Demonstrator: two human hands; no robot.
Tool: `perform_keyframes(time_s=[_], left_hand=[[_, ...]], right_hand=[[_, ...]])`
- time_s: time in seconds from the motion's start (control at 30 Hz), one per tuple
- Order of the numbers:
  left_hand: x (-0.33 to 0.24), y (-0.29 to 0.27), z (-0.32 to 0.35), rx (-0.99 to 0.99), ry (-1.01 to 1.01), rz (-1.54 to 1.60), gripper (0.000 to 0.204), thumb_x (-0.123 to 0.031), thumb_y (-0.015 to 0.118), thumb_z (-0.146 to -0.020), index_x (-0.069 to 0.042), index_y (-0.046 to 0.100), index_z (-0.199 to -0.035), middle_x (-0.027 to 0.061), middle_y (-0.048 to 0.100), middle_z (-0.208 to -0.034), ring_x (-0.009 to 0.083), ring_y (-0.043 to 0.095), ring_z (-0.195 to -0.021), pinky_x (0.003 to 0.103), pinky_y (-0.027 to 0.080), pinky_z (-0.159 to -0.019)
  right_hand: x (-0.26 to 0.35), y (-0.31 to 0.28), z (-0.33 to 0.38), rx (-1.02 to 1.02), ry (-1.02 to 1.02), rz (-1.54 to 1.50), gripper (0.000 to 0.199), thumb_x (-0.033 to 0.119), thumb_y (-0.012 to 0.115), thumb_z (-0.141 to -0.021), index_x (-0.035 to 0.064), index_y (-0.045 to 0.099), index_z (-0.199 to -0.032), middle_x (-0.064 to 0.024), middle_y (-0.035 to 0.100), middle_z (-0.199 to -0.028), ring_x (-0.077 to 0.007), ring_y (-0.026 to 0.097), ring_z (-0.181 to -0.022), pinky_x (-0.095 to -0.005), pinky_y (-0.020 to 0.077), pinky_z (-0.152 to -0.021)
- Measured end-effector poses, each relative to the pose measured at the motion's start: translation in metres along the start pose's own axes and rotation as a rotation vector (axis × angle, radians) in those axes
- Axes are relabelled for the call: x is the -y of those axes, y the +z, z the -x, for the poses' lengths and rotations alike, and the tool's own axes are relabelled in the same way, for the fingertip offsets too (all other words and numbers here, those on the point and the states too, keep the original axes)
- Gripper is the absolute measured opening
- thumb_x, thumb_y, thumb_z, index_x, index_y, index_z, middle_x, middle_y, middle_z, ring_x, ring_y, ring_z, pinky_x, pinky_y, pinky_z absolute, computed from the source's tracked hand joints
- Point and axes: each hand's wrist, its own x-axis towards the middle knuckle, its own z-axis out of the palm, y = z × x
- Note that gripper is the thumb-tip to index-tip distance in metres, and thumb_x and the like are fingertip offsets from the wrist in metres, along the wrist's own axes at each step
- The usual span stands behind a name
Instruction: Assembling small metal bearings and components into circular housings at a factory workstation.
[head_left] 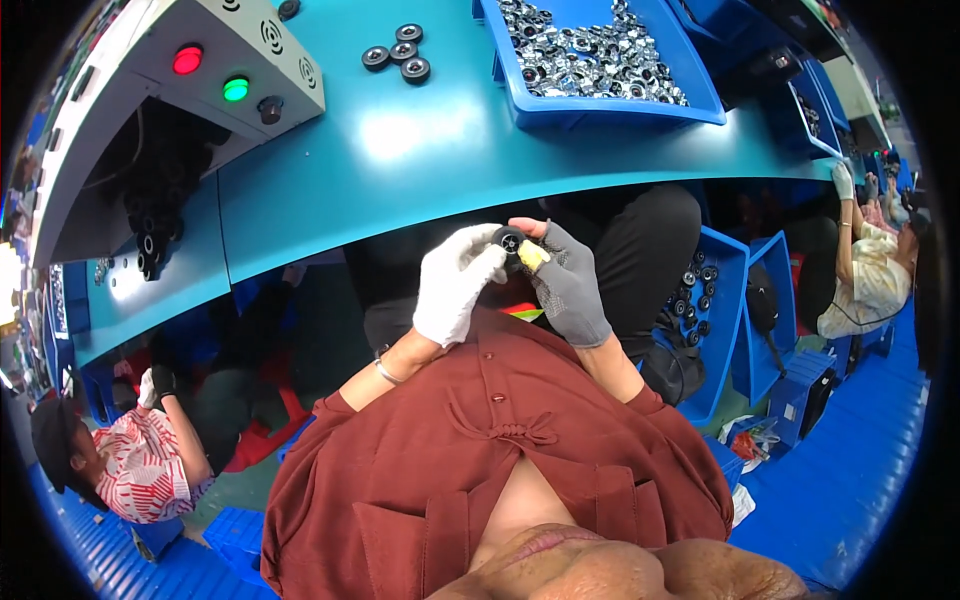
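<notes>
Just past the table's near edge, over my lap, both my hands meet at one small black toy wheel with a spoked hub. My left hand, in a white glove, pinches its left side between thumb and fingers. Gripping the right side is my right hand, in a grey glove with bare fingertips and yellow tape around the thumb. The hub faces up toward me. Parts of the wheel's rim are hidden behind my fingers.
Several black wheels lie on the teal table. A blue tray of shiny silver parts stands beyond. At left is a grey machine with red and green lights. A blue bin holds wheels at right. Co-workers sit on both sides.
</notes>
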Motion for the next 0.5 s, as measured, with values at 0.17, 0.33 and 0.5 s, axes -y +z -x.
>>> perform_keyframes(time_s=[0.17,0.33,0.5], left_hand=[[0.004,-0.005,-0.008,0.020,-0.061,-0.132,0.022,-0.011,0.067,-0.095,0.004,0.066,-0.111,0.0069,0.069,-0.087,0.0106,0.064,-0.075,0.024,0.051,-0.071],[0.011,-0.003,-0.006,0.013,0.052,-0.189,0.021,-0.009,0.066,-0.095,0.004,0.066,-0.111,0.0057,0.069,-0.086,0.0096,0.062,-0.074,0.023,0.050,-0.071],[0.012,-0.007,-0.009,0.071,-0.011,-0.110,0.021,-0.008,0.064,-0.094,0.003,0.065,-0.112,0.0054,0.068,-0.087,0.0103,0.063,-0.076,0.024,0.050,-0.072]], right_hand=[[0.006,0.012,0.001,-0.023,-0.058,0.232,0.028,0.000,0.055,-0.097,-0.0043,0.064,-0.123,-0.0034,0.067,-0.108,-0.0069,0.060,-0.095,-0.0215,0.0490,-0.084],[0.002,0.009,0.000,-0.052,-0.090,0.321,0.022,0.000,0.055,-0.097,-0.0055,0.066,-0.115,-0.0029,0.067,-0.101,-0.0069,0.061,-0.089,-0.0212,0.0494,-0.079],[0.002,0.006,0.000,-0.019,-0.069,0.178,0.021,-0.001,0.053,-0.095,-0.0058,0.066,-0.112,-0.0033,0.067,-0.099,-0.0068,0.060,-0.086,-0.0212,0.0488,-0.077]])
